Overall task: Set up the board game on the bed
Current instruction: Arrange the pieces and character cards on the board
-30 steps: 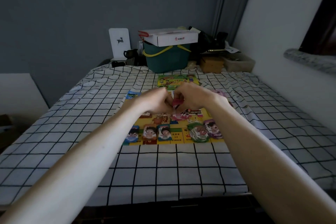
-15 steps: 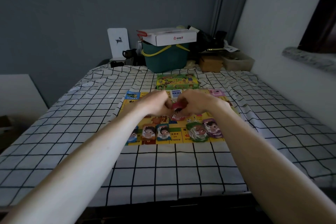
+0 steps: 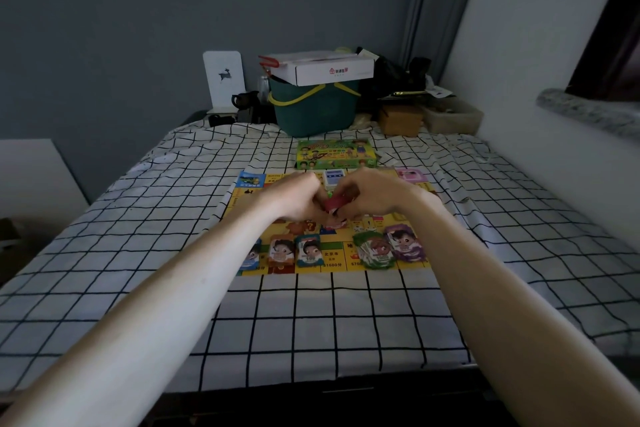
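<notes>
red piece (image 3: 335, 202) pinched between both hands' fingertips (image 3: 320, 198)

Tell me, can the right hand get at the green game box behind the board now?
Probably yes, but not at once. The right hand and left hand both grip a small red piece. The box lies just beyond, with nothing between.

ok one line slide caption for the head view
Both hands hold a small red piece over the game board on the checked bedsheet.
</notes>
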